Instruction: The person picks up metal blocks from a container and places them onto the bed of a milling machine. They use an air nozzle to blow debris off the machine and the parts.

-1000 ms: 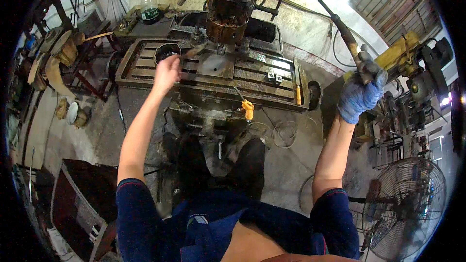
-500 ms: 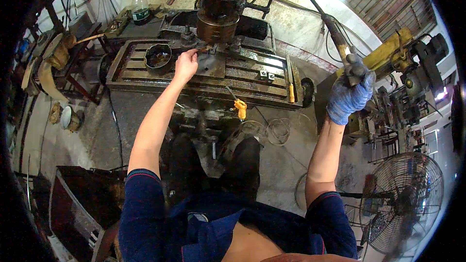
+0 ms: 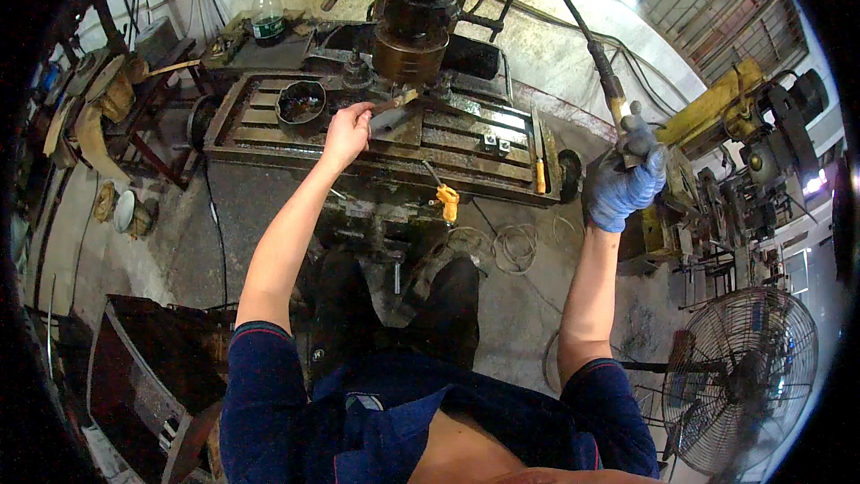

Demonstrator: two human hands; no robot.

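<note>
My bare left hand (image 3: 347,136) is closed around the handle of a small brush (image 3: 394,102) over the slotted machine table (image 3: 260,149). The brush's pale tip lies just below the round machine head (image 3: 409,56), near the workpiece area; whether it touches anything there I cannot tell. Left of that hand, a dark round bowl (image 3: 301,104) with dark liquid stands on the table. At the right, my right hand (image 3: 623,186), in a blue-grey glove, is wrapped round the knobbed end of a long machine lever (image 3: 609,81).
A yellow air gun (image 3: 447,203) hangs at the table's front edge. Two small metal blocks (image 3: 497,144) and a yellow-handled file (image 3: 540,176) lie on the table's right part. A large fan (image 3: 743,376) stands at lower right, a dark metal bin (image 3: 134,376) at lower left.
My left hand has drawn back a little toward me, so more of the brush shows. My right hand and the lever end have swung slightly left and down.
</note>
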